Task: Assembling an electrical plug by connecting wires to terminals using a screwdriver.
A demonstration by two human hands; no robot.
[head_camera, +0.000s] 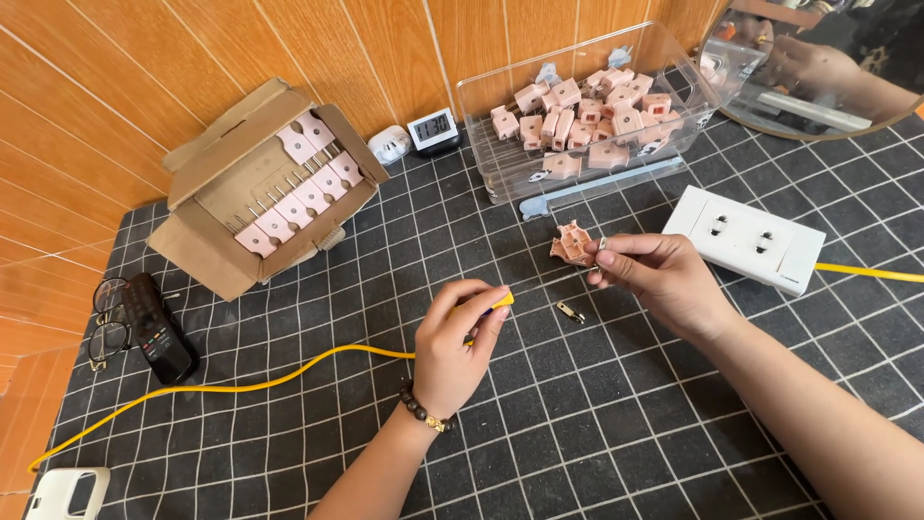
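My left hand [460,349] is closed around the end of a yellow cable [289,373], whose tip sticks out past my fingers at the table's middle. My right hand [656,276] holds a pink plug shell [572,243] by its edge, just above the black gridded mat [597,424]. A small metal prong [570,311] lies loose on the mat between my hands.
A clear plastic bin [500,101] of pink plug parts stands at the back, with a white double socket block [751,238] to its right. A cardboard box [197,246] of finished pink plugs sits back left. Glasses and a black remote [159,327] lie left, near a small clock [432,127].
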